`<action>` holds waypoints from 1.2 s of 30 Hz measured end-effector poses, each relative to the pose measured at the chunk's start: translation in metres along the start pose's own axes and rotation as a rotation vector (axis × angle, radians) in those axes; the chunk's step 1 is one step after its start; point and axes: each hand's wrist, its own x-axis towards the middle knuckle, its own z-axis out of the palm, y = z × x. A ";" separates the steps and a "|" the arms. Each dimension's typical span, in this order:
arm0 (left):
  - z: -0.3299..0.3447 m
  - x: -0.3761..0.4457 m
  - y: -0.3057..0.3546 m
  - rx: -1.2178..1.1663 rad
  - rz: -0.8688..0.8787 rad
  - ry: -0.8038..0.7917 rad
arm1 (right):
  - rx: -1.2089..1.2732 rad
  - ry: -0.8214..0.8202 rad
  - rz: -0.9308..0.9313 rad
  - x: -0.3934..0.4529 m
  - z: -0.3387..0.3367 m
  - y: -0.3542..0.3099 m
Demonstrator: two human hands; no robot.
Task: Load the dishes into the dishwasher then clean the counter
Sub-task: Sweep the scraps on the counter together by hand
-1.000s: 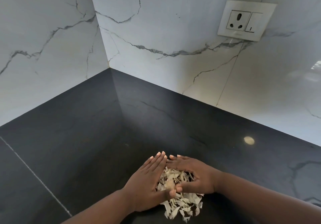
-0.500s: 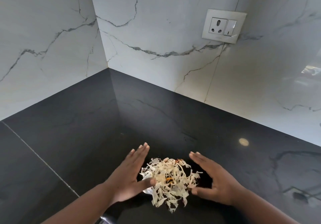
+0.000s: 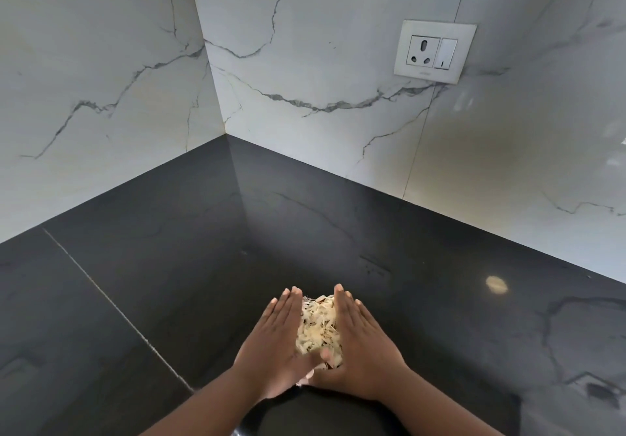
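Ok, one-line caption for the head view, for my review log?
Both hands, left hand and right hand, press a pile of pale scraps together on the black counter.

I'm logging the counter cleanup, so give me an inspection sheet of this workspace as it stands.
Surface: black counter, glossy, seam line at left.
Job's things: pile of pale scraps on the counter.
Clutter: nothing seen.
Hands: left hand and right hand, fingers straight, pressed against either side of the scraps.
Cables: nothing seen.
Surroundings: white marble walls meeting in a corner; wall socket with switch, nothing plugged in.
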 end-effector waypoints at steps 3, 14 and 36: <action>-0.011 -0.004 0.007 -0.502 -0.162 0.085 | 0.471 0.040 0.062 0.001 -0.012 0.007; -0.030 0.000 0.017 -0.863 -0.467 0.442 | 0.708 0.385 0.202 0.029 -0.040 -0.015; -0.014 -0.045 -0.009 -0.256 -0.277 0.196 | -0.059 -0.034 -0.106 -0.010 -0.017 0.019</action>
